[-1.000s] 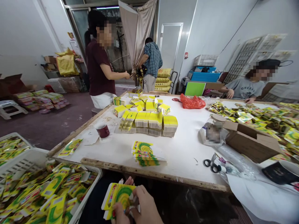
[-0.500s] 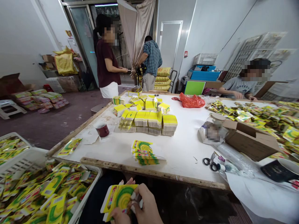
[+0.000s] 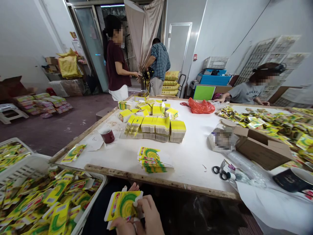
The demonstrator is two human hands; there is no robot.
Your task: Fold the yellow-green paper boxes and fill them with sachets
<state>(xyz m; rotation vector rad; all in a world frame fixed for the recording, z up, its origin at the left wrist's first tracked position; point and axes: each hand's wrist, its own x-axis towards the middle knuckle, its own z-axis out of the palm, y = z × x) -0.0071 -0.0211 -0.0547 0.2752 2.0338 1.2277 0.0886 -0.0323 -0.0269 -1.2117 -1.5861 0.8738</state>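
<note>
Below the table's front edge, both of my hands hold a flat yellow-and-green printed carton (image 3: 121, 205). My left hand (image 3: 122, 224) grips its lower edge from underneath, with a fingertip showing behind the top. My right hand (image 3: 150, 213) is closed on the carton's right side, where white flaps show. A small pile of the same flat cartons (image 3: 153, 160) lies on the white table (image 3: 193, 156) just ahead of my hands.
A white crate (image 3: 97, 192) full of flat cartons stands at my left. On the table are stacked yellow cartons (image 3: 156, 125), a red mug (image 3: 108, 135), scissors (image 3: 221, 173), a cardboard box (image 3: 262, 148) and an orange bag (image 3: 200, 107). Two people stand at the doorway, and one sits at the far right.
My hands have turned the carton slightly, and its white flap now shows more at the left. The standing person in the dark red shirt has moved right, toward the curtain.
</note>
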